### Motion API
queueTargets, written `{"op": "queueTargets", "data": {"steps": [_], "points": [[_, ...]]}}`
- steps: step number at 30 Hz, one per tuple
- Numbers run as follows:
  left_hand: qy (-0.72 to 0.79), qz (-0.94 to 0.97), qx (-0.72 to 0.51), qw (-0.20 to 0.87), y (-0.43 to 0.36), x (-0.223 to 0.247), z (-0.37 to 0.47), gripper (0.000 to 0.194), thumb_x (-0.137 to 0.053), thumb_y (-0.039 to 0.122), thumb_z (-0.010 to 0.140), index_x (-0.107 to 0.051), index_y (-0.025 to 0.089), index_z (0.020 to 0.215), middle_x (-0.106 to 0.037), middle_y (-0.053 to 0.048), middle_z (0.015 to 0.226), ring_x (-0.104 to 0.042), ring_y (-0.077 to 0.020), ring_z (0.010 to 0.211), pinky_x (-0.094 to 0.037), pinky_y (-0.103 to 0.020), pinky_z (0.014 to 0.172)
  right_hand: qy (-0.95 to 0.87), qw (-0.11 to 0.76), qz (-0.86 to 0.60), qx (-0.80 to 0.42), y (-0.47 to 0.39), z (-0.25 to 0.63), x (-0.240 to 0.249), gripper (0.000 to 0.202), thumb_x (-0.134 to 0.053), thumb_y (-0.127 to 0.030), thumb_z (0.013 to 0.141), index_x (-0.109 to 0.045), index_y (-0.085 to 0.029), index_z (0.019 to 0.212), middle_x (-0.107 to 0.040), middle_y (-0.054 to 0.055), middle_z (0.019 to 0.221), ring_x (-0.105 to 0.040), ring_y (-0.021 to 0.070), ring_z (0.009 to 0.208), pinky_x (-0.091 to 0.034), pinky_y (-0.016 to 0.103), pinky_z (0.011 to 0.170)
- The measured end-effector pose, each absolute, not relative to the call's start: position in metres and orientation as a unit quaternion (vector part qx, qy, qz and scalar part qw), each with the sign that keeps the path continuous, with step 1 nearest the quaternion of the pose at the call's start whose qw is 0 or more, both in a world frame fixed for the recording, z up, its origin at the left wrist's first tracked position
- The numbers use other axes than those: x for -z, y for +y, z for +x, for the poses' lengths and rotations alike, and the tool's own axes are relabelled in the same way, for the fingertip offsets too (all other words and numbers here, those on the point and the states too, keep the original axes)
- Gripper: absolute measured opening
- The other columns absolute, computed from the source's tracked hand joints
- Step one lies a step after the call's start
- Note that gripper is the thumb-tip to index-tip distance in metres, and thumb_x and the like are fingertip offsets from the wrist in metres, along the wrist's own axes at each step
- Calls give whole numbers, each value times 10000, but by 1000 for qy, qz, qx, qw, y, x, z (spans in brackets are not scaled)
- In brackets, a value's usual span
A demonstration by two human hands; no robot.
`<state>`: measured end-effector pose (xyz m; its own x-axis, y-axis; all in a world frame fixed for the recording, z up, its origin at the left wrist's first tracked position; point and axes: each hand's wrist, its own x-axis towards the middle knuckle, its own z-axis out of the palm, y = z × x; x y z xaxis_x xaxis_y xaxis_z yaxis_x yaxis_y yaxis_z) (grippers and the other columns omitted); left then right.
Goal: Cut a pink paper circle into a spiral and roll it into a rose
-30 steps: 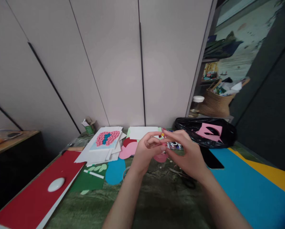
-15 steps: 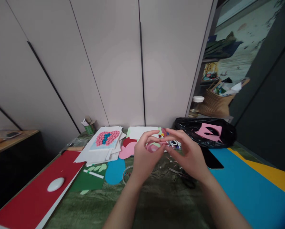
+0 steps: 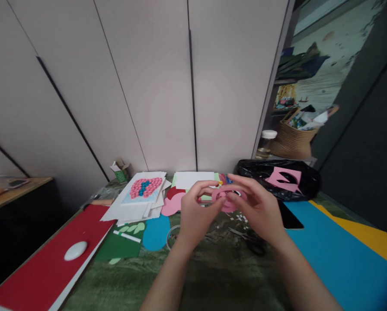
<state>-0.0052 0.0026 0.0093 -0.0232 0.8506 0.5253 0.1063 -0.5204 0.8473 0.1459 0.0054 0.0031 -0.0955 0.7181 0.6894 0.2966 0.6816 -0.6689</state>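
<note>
A piece of curled pink paper (image 3: 234,206) is held up above the table between both hands. My left hand (image 3: 196,211) has its thumb and fingers closed on the left side of it. On the right side, my right hand (image 3: 260,209) pinches it with thumb and fingers, hiding part of the paper. Below the right hand lie scissors (image 3: 256,247) with black handles, their blades pointing left. Small white paper scraps (image 3: 241,219) are scattered behind them. A round clear container (image 3: 170,237) sits beside the left hand, partly covered by it.
Left of the hands are a blue cutout (image 3: 156,233), pink cutout (image 3: 172,206), green sheet (image 3: 120,249) and white marker (image 3: 127,236). Red card (image 3: 47,263) bears a white mouse (image 3: 75,250). A black bag (image 3: 248,172) and blue card (image 3: 329,259) are at right.
The pink paper has turned and shifted right, so more of its face shows. The fingers of both hands have moved slightly; the things on the table lie as before.
</note>
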Motion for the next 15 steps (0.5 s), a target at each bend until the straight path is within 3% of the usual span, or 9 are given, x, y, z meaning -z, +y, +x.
{"op": "queueTargets", "data": {"steps": [6,10,15], "points": [[383,612,-616,315,4,-10,-5,260,-698,149,684,-632,200,930,-685,-6,778,-643,-122,733,-488,-226,649,-702,537,-406,-233,4,146,-12,456,-617,-277,815,-473,-314,1247,-672,19,1044,-616,188,1006,-482,357,863],[371,600,-633,320,6,-9,-5,265,-701,128,673,-632,199,918,-684,-2,772,-648,-123,745,-493,-232,673,-731,474,-416,-261,3,148,-17,437,-611,-263,806,-500,-293,1227,-652,3,873,-612,171,848,-479,352,809],[357,599,-630,341,5,-11,-8,287,-709,127,666,-621,200,930,-706,-16,795,-662,-145,804,-502,-260,712,-719,495,-378,-308,5,151,-16,389,-590,-271,819,-513,-277,1200,-601,-14,758,-585,150,738,-486,333,734]]}}
